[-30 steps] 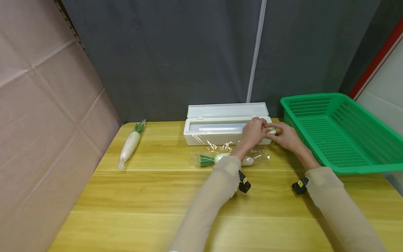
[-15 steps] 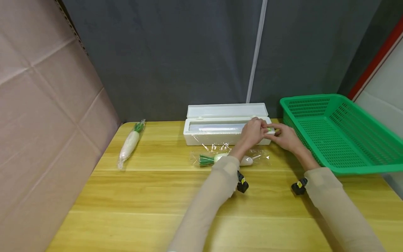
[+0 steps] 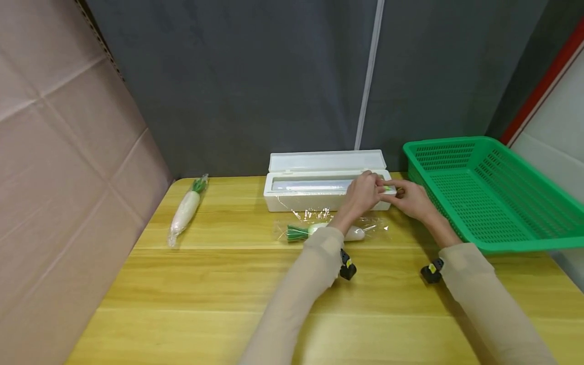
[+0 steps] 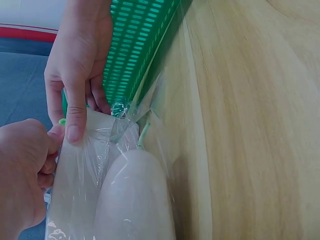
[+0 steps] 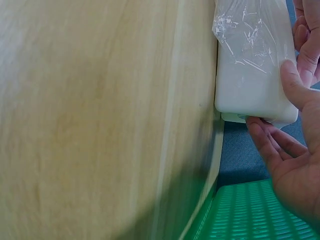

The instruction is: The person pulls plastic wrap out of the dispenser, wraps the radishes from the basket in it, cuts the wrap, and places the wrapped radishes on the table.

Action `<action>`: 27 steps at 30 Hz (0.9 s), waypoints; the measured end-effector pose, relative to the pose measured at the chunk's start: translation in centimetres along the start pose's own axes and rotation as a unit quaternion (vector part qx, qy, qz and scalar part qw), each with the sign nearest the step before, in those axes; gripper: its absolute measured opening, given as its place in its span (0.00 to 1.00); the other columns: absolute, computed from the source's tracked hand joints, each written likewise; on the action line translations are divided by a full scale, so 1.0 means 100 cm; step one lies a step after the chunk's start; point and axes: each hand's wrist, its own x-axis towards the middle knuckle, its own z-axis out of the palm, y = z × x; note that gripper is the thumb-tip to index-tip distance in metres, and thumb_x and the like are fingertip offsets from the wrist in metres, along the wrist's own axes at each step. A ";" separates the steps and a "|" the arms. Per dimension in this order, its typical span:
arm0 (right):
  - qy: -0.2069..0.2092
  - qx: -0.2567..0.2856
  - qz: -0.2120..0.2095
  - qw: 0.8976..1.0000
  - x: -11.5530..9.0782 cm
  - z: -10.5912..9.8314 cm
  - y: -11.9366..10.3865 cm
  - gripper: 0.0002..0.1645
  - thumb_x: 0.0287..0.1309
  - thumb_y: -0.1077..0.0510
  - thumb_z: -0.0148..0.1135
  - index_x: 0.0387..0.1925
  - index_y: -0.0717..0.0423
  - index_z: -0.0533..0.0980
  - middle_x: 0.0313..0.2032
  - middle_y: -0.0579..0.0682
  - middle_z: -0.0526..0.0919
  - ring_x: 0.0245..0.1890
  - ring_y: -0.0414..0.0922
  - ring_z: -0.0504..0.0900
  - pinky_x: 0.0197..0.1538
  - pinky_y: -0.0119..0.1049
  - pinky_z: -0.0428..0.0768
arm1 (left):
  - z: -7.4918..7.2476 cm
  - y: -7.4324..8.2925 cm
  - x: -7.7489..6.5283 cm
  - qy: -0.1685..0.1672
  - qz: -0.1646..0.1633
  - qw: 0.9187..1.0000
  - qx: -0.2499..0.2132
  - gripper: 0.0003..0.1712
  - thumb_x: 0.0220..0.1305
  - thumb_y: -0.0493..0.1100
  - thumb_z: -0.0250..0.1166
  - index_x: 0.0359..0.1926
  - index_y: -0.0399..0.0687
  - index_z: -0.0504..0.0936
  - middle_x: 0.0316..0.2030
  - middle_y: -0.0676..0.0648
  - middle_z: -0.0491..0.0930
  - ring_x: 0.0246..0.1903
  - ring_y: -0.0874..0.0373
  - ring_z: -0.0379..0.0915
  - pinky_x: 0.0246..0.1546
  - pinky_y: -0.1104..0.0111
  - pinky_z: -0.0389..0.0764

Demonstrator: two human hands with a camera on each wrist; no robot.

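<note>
A white cling film dispenser point(image 3: 296, 204) stands at the back of the table, its lid point(image 3: 326, 160) raised. Clear film point(image 3: 315, 217) runs from its front down over a daikon radish point(image 3: 355, 233) with green tops. My left hand point(image 3: 359, 196) pinches a small green slide cutter point(image 4: 62, 121) near the dispenser's right end, fingers curled. My right hand point(image 3: 412, 198) grips that end, thumb on top and fingers at the end face, as the right wrist view shows. My left forearm hides part of the radish.
A green plastic basket point(image 3: 438, 197) stands right of the dispenser, close beside my right forearm. Another daikon point(image 3: 185, 212), wrapped in film, lies at the table's left side. A dark grey curtain point(image 3: 228, 86) hangs behind the wooden table point(image 3: 205, 284).
My left hand has shifted very slightly left along the dispenser. My right hand keeps its hold, and the head view has turned a little.
</note>
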 end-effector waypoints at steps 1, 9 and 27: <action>0.001 0.000 -0.001 1.000 0.000 0.000 0.000 0.28 0.59 0.51 0.74 0.57 0.62 0.80 0.19 0.47 0.69 0.22 0.45 0.67 0.29 0.39 0.65 | 0.000 0.000 0.000 0.000 -0.001 1.000 -0.004 0.07 0.70 0.47 0.67 0.42 0.50 0.85 0.38 0.56 0.76 0.36 0.64 0.75 0.36 0.77 0.77; 0.007 -0.002 -0.004 1.000 -0.001 0.001 0.000 0.28 0.60 0.52 0.73 0.58 0.61 0.80 0.19 0.47 0.68 0.22 0.45 0.66 0.29 0.39 0.64 | -0.002 -0.005 0.000 0.009 0.004 1.000 -0.011 0.05 0.68 0.44 0.68 0.41 0.48 0.85 0.39 0.54 0.79 0.39 0.63 0.77 0.41 0.77 0.77; 0.027 0.016 -0.008 0.999 -0.001 0.006 -0.001 0.28 0.58 0.51 0.74 0.59 0.57 0.81 0.48 0.66 0.85 0.40 0.57 0.86 0.41 0.47 0.81 | -0.019 -0.029 -0.013 0.013 -0.011 1.000 -0.003 0.06 0.67 0.45 0.69 0.38 0.49 0.84 0.36 0.54 0.78 0.37 0.61 0.76 0.40 0.71 0.78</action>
